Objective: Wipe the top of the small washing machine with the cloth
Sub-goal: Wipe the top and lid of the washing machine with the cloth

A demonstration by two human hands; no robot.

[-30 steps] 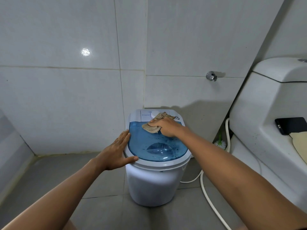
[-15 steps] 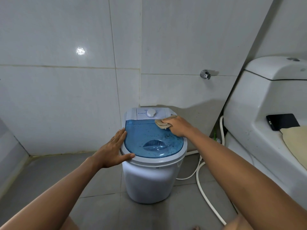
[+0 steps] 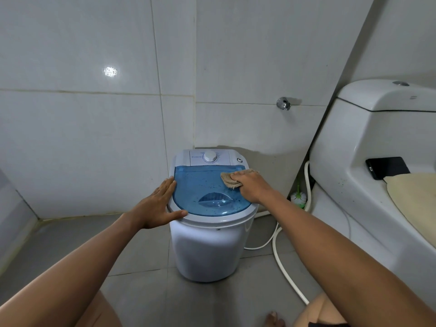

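A small white washing machine (image 3: 207, 251) stands on the floor in the corner, with a clear blue lid (image 3: 200, 187) and a white dial panel (image 3: 210, 157) at the back. My right hand (image 3: 251, 186) presses a beige cloth (image 3: 230, 180) onto the right side of the lid, near its rear edge. Part of the cloth is hidden under the fingers. My left hand (image 3: 158, 206) lies flat on the machine's left rim, fingers spread, holding nothing. Dark specks dot the lid.
A white toilet (image 3: 377, 161) fills the right side, with a black phone (image 3: 387, 167) and a cream mat (image 3: 415, 197) on it. A white hose (image 3: 280, 263) runs over the grey floor right of the machine. A tap (image 3: 283, 103) juts from the tiled wall.
My right hand has slid the cloth from the dial panel area rightwards and toward me along the lid's right side. The left hand has stayed on the left rim.
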